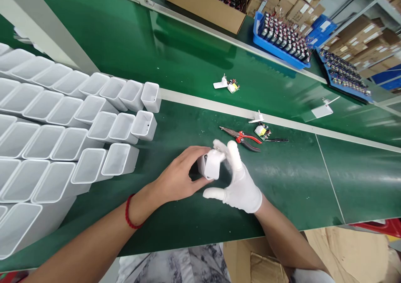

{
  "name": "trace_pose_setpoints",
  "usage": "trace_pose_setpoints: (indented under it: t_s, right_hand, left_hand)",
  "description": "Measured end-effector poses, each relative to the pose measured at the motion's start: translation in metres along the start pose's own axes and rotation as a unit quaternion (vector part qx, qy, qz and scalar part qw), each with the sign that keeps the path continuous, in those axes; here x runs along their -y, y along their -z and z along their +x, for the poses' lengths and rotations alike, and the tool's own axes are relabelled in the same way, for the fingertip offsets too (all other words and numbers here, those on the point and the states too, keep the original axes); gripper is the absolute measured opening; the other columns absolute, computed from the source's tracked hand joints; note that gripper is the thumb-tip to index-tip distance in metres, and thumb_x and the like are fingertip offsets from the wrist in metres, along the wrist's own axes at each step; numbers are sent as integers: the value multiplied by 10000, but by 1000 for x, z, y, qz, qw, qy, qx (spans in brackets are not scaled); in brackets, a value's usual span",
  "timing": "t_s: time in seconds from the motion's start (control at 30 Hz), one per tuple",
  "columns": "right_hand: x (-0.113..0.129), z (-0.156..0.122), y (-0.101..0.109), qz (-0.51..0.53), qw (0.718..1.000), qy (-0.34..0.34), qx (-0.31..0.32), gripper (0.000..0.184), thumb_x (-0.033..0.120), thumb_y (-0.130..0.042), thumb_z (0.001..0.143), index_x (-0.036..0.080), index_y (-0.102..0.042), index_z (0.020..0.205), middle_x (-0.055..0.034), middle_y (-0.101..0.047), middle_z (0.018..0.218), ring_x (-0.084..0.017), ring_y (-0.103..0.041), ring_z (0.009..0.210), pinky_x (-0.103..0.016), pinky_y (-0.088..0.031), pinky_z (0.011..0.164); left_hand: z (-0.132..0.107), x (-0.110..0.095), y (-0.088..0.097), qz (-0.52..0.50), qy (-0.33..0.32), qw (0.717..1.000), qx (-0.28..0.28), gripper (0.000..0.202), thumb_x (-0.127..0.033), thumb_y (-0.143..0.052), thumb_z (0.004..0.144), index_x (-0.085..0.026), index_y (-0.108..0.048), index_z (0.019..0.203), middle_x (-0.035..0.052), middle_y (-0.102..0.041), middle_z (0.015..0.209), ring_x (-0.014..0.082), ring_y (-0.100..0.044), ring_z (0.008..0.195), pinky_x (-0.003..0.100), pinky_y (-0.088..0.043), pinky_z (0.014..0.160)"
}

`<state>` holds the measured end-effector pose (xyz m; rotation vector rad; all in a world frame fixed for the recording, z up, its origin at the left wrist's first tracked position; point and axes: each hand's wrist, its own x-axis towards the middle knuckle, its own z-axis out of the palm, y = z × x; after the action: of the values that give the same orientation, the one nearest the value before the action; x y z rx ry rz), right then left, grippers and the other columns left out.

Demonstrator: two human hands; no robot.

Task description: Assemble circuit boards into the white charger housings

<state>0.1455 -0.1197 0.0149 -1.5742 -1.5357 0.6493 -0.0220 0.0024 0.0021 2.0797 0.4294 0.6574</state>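
Note:
My left hand (180, 172), bare and with a red cord round the wrist, is wrapped round a small white plastic box-shaped housing (213, 166). A small dark spot shows on the housing's top edge. My right hand (239, 182) wears a white glove; its thumb and fingers are spread wide beside the housing. A blurred white piece (221, 146) lies at the housing's far end, against or close to the gloved fingers; whether they touch it I cannot tell. Beyond the hands lie red-and-black long-nose pliers (240, 137) and a small circuit board (262, 131).
Rows of open white plastic housings (117, 159) stand on the green bench (297, 182) at left. A white plug cover (257, 116) and a dark thin tool (277, 140) lie near the pliers. A blue tray (278, 51) of components sits on the raised shelf behind.

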Motion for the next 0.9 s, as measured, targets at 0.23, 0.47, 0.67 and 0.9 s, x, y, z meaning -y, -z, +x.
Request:
trace_pose_setpoints:
  t_s: [0.23,0.47,0.67,0.9]
  right_hand:
    - [7,9,-2,3,999,-33,-7,515,444,-573,924,239,-485,1388,-128,-540,1317,-259,-602,1148,-401,-541,944]
    - [18,7,-14,-239,960,84,-118,404,279,-631,893,290,-575,1293,-84,-704,1088,-245,-695,945,-387,-601,797]
    - [10,11,-21,-324,931,158,-66,608,178,-580,908,274,-387,1477,-131,-607,1341,-280,-635,1163,-413,-603,892]
    - [-7,8,-31,-315,928,159,-117,499,148,-589,892,313,-535,1360,-96,-667,1234,-269,-649,1143,-446,-592,927]
  left_hand:
    - [0,-5,-3,15,45,998,-42,511,-272,-725,777,-212,-471,1216,81,-660,1169,241,-669,1025,344,-586,838]
    - [-2,1,-13,85,55,992,-78,454,-224,-718,738,-196,-476,1121,115,-636,1110,308,-627,1042,473,-549,875]
    - [-1,4,-11,93,32,994,-45,419,-135,-669,736,-190,-471,1102,130,-608,1115,314,-602,1032,489,-533,873]
    - [1,4,-5,68,43,996,-23,448,-174,-725,718,-206,-483,1094,106,-591,1114,312,-582,1050,496,-521,899]
